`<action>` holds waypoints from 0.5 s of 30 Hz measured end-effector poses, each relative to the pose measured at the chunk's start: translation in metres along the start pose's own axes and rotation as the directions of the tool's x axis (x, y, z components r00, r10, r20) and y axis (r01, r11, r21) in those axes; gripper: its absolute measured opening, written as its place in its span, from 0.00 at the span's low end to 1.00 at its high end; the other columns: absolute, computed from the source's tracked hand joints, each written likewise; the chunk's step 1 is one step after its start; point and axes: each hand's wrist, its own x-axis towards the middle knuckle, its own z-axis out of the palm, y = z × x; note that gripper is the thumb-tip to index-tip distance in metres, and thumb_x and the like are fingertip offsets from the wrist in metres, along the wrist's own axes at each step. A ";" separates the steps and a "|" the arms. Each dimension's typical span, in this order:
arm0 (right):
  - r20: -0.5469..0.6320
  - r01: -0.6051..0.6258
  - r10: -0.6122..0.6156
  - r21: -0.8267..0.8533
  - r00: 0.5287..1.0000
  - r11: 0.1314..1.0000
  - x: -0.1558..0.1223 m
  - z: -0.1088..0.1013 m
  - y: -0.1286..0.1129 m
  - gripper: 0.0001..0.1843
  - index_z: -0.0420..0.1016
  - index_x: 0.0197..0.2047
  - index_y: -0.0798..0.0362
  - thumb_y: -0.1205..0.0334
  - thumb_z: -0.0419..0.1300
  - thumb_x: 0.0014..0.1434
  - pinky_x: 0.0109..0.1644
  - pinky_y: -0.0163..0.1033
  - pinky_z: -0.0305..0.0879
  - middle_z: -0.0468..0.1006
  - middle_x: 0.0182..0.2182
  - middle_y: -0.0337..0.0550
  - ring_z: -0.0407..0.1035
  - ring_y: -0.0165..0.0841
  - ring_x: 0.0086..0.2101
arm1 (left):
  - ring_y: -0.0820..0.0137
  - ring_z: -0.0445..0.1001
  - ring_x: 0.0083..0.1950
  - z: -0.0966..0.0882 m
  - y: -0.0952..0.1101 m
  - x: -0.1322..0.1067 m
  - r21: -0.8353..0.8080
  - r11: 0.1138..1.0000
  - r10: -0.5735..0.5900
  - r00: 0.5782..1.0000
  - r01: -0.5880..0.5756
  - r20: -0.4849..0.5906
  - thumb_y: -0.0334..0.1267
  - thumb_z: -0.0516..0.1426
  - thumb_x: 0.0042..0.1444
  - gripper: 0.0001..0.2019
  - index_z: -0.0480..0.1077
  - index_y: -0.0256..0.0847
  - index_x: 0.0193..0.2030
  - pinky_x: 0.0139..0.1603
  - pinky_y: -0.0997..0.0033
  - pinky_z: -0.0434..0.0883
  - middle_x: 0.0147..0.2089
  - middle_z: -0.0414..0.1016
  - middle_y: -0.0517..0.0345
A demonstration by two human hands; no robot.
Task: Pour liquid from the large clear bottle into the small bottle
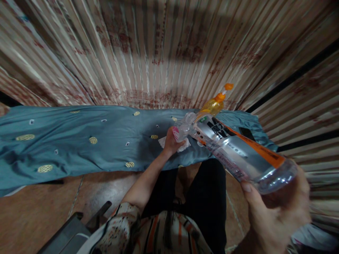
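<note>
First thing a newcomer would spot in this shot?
The large clear plastic bottle with an orange-and-silver label dominates the right side, its base gripped in the right hand and its neck beside the left hand. Just beyond the neck, a yellow bottle top with an orange nozzle stands out. Behind them, a teal cloth with gold oval patches spans the frame beneath a ribbed, red-marked wall.

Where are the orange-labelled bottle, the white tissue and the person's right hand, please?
Orange-labelled bottle (230,144): head view, on the silver label.
White tissue (162,142): head view, on its left corner.
Right hand (278,215): head view, on the middle of the hand.
</note>
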 end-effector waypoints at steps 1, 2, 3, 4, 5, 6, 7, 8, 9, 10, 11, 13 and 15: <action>0.001 -0.004 0.004 0.005 1.000 1.000 0.000 0.001 -0.001 0.57 0.74 0.75 0.53 0.49 0.87 0.44 0.72 0.69 0.72 0.78 0.66 0.56 0.66 0.63 0.72 | 0.48 0.78 0.62 0.000 0.000 0.000 0.005 1.000 0.003 1.000 -0.003 0.003 0.39 0.80 0.42 0.39 0.68 0.48 0.59 0.68 0.39 0.77 0.57 0.76 0.52; 0.005 -0.010 0.010 0.008 1.000 1.000 0.000 0.001 -0.001 0.57 0.74 0.75 0.53 0.50 0.87 0.45 0.73 0.69 0.70 0.77 0.67 0.57 0.66 0.62 0.72 | 0.48 0.79 0.62 0.000 0.001 0.000 0.009 1.000 0.006 1.000 -0.006 0.008 0.39 0.79 0.42 0.39 0.68 0.48 0.59 0.68 0.39 0.77 0.57 0.76 0.52; 0.006 -0.015 0.015 0.008 1.000 1.000 0.001 0.001 -0.002 0.57 0.74 0.75 0.53 0.49 0.86 0.46 0.74 0.69 0.69 0.77 0.68 0.57 0.65 0.62 0.72 | 0.48 0.79 0.62 0.000 0.001 0.001 0.012 1.000 0.007 1.000 -0.007 0.012 0.39 0.79 0.43 0.38 0.69 0.48 0.58 0.68 0.39 0.78 0.57 0.76 0.52; 0.005 -0.015 0.015 0.009 1.000 1.000 0.001 0.002 -0.003 0.57 0.74 0.75 0.54 0.49 0.86 0.46 0.75 0.70 0.68 0.77 0.68 0.57 0.65 0.62 0.73 | 0.48 0.79 0.62 0.000 0.001 0.001 0.013 1.000 0.004 1.000 -0.005 0.014 0.39 0.79 0.43 0.37 0.69 0.47 0.58 0.68 0.40 0.77 0.57 0.76 0.52; 0.006 -0.015 0.015 0.007 1.000 1.000 0.001 0.002 -0.003 0.57 0.73 0.75 0.54 0.49 0.86 0.46 0.75 0.71 0.66 0.77 0.68 0.57 0.65 0.62 0.72 | 0.49 0.79 0.62 0.000 0.001 0.001 0.010 1.000 -0.001 1.000 0.001 0.014 0.39 0.80 0.42 0.37 0.69 0.47 0.58 0.68 0.40 0.77 0.57 0.76 0.52; 0.007 -0.011 0.011 0.005 1.000 1.000 0.001 0.002 -0.003 0.57 0.73 0.76 0.54 0.49 0.86 0.46 0.76 0.71 0.65 0.77 0.67 0.57 0.66 0.62 0.72 | 0.49 0.78 0.62 -0.001 0.002 0.001 0.003 1.000 -0.009 1.000 0.009 0.011 0.38 0.80 0.42 0.38 0.69 0.47 0.58 0.68 0.40 0.77 0.57 0.76 0.52; 0.007 -0.005 0.005 0.003 1.000 1.000 0.001 0.002 -0.003 0.58 0.73 0.76 0.54 0.49 0.86 0.46 0.77 0.72 0.64 0.77 0.67 0.57 0.66 0.62 0.72 | 0.49 0.78 0.62 -0.001 0.002 0.001 -0.008 1.000 -0.016 1.000 0.016 0.009 0.37 0.80 0.41 0.39 0.69 0.47 0.58 0.69 0.40 0.76 0.57 0.76 0.52; 0.009 0.001 -0.001 0.002 1.000 1.000 0.001 0.001 -0.003 0.58 0.73 0.76 0.54 0.49 0.86 0.46 0.77 0.72 0.63 0.78 0.67 0.57 0.66 0.62 0.72 | 0.49 0.78 0.62 -0.001 0.002 0.001 -0.021 1.000 -0.022 1.000 0.022 0.008 0.36 0.80 0.40 0.40 0.69 0.47 0.58 0.69 0.40 0.76 0.57 0.77 0.52; 0.011 0.006 -0.006 0.000 1.000 1.000 0.001 0.001 -0.002 0.58 0.73 0.76 0.53 0.48 0.86 0.46 0.77 0.72 0.63 0.77 0.67 0.57 0.67 0.62 0.72 | 0.50 0.79 0.62 -0.001 0.003 0.001 -0.031 0.999 -0.026 1.000 0.026 0.008 0.35 0.80 0.40 0.40 0.68 0.48 0.59 0.70 0.40 0.76 0.57 0.77 0.52; 0.015 0.009 -0.009 -0.001 1.000 1.000 0.001 0.000 -0.002 0.58 0.73 0.76 0.53 0.48 0.86 0.46 0.77 0.72 0.63 0.77 0.68 0.57 0.67 0.62 0.71 | 0.50 0.79 0.62 -0.001 0.003 0.000 -0.038 0.999 -0.028 1.000 0.028 0.010 0.34 0.79 0.40 0.40 0.68 0.48 0.59 0.70 0.39 0.76 0.57 0.77 0.52; 0.019 0.010 -0.009 -0.005 1.000 1.000 0.001 0.000 -0.002 0.58 0.73 0.76 0.53 0.48 0.86 0.46 0.77 0.72 0.64 0.77 0.68 0.57 0.67 0.62 0.71 | 0.50 0.79 0.62 0.000 0.004 0.000 -0.039 0.999 -0.029 1.000 0.029 0.010 0.33 0.79 0.40 0.40 0.68 0.48 0.59 0.70 0.39 0.76 0.58 0.77 0.52; 0.027 0.006 -0.005 -0.012 1.000 1.000 0.001 -0.001 -0.001 0.58 0.73 0.77 0.52 0.49 0.86 0.47 0.75 0.72 0.65 0.77 0.68 0.57 0.70 0.61 0.69 | 0.48 0.79 0.63 0.000 0.004 0.000 -0.025 0.999 -0.030 1.000 0.030 0.005 0.34 0.79 0.40 0.40 0.67 0.48 0.59 0.71 0.37 0.76 0.58 0.77 0.51; 0.033 0.005 -0.005 -0.015 0.999 1.000 0.001 -0.001 -0.001 0.58 0.72 0.78 0.52 0.50 0.86 0.48 0.74 0.70 0.67 0.77 0.68 0.56 0.72 0.59 0.67 | 0.47 0.79 0.64 0.000 0.004 -0.001 -0.008 1.000 -0.024 1.000 0.024 -0.004 0.34 0.79 0.40 0.41 0.67 0.48 0.60 0.72 0.36 0.75 0.59 0.77 0.50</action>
